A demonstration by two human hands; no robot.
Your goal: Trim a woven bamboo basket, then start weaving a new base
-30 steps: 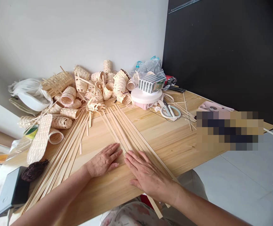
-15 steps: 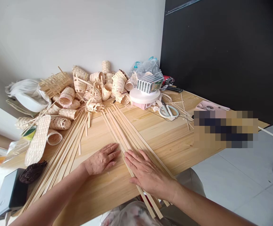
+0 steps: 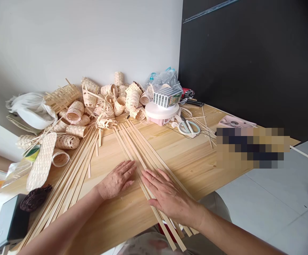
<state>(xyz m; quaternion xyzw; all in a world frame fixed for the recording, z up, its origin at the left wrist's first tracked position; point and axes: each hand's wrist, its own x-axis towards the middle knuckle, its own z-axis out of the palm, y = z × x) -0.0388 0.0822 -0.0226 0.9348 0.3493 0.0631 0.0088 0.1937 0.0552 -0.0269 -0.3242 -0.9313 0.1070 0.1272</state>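
Several long, flat bamboo strips (image 3: 140, 141) lie side by side on the wooden table (image 3: 191, 156), running from the pile at the back to past the front edge. My right hand (image 3: 167, 193) rests flat across them, fingers stretched out and pointing away to the left. Just left of these strips, my left hand (image 3: 116, 180) lies palm down, its fingertips close to the outermost strip; whether they touch it I cannot tell. A second, looser bundle of strips (image 3: 74, 166) stretches along the table left of my left hand, passing behind my left forearm.
Woven baskets (image 3: 132, 101) are heaped against the wall. White-handled scissors (image 3: 188, 127) lie right of a white turntable (image 3: 161, 109) carrying small boxes (image 3: 167, 96). At left are a flat woven piece (image 3: 42, 161), a dark cord bundle (image 3: 35, 198) and a grey-black box (image 3: 9, 223).
The view has shifted slightly. Both hands stay in nearly the same places, still flat. The strips' near ends reach a little lower in the picture.
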